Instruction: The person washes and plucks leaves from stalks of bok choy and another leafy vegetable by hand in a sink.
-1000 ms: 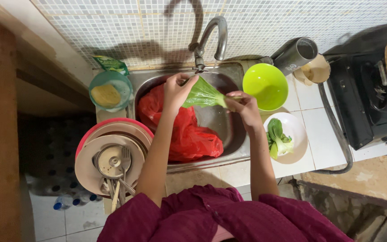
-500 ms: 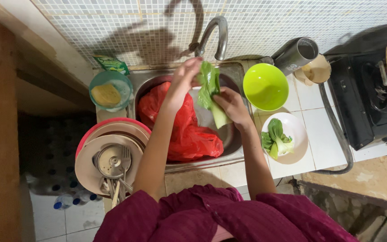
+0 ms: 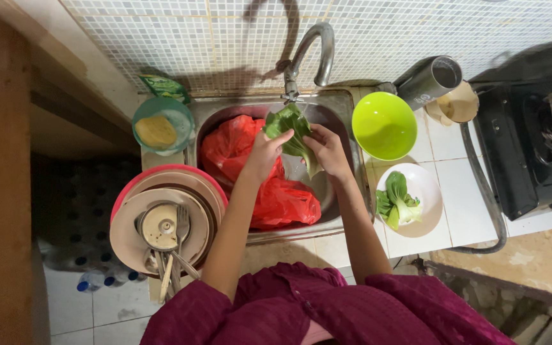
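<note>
While hands (image 3: 298,150) grip greens (image 3: 292,131); sink (image 3: 337,108) holds bag (image 3: 250,172).

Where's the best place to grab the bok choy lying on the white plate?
Grip the bok choy by its pale, thick stem base, at the plate's near-left side. Come from above: it lies flat, leaves pointing toward the green bowl, and the base looks firmer.

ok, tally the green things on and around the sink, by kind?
Leafy green bok choy pieces: 2, one held under the tap by the left hand and right hand, one on the round white plate.
Lime-green plastic bowl: 1.
Green printed packet by the wall: 1.
Total: 4.
</note>
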